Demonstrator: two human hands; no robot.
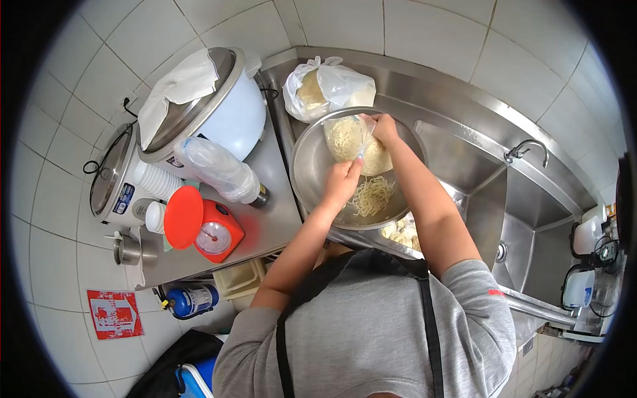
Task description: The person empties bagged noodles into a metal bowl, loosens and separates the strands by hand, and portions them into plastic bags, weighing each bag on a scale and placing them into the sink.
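Observation:
Over a wide steel bowl [306, 178], my left hand [343, 181] is closed on the gathered part of a clear plastic bag of noodles [344, 138]. My right hand [383, 128] grips the same bag near its far right side, with its fingertips partly hidden. A pale mass [377, 159] lies beside the bag under my right wrist; whether it is bagged I cannot tell. Loose pale noodles [372, 196] rest in the near part of the bowl. Just behind the bowl stands a white plastic bag [358, 85] with pale contents.
To the left are a red kitchen scale [222, 229], a sleeve of plastic-wrapped cups [219, 169], stacked white cups [156, 180] and a large lidded cooker [229, 123]. A sink [531, 225] with a faucet [527, 152] lies right. Pale pieces [402, 233] sit below the bowl.

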